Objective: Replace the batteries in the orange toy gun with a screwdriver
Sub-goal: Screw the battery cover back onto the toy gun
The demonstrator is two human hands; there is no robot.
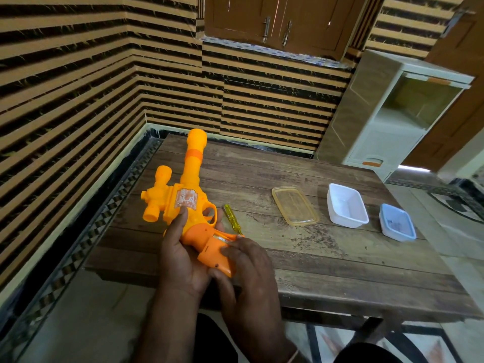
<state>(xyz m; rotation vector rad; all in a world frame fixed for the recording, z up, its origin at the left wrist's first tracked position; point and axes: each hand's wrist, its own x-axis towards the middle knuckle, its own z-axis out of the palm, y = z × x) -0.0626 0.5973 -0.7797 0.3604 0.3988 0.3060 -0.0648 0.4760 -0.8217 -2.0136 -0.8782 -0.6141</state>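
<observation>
A wooden bench (327, 258) carries everything. The orange toy gun (187, 195) lies at its near left corner, barrel pointing away. Both hands hold it: the left hand (180, 255) wraps the body, thumb on the side, and the right hand (248, 268) presses its fingers on the grip's battery cover (216, 258). A white tub (347, 205), clear lid (294, 205), lidded blue container (398, 222) and yellow screwdriver (232, 218) rest to the right.
</observation>
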